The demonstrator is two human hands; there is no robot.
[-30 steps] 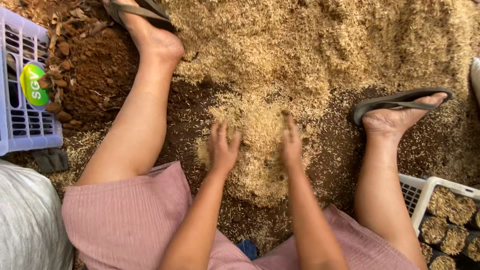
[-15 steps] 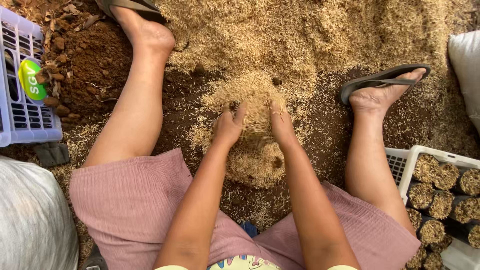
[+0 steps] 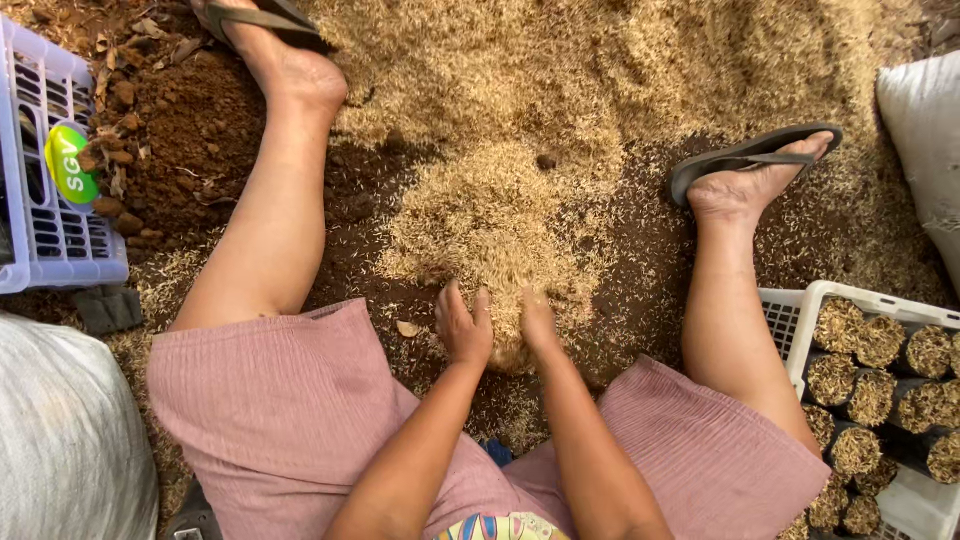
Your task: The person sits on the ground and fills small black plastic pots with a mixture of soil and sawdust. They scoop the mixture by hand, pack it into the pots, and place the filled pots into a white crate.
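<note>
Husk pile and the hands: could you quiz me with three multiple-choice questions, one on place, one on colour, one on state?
1. Where does the crate of filled pots stand?
A. by the person's right leg
B. behind the left foot
C. on the husk pile

2. What colour is the slotted basket at the left edge?
A. red
B. pale purple
C. black

3. How are the two hands placed?
A. both lifted clear of the ground
B. one holds a sandal
C. both pressed into the husk pile, cupped around a heap

Answers:
1 A, the white crate sits beside the right leg.
2 B, its plastic walls are pale purple.
3 C, the left hand and the right hand flank the near end of the husk pile, fingers in the husks.
</note>
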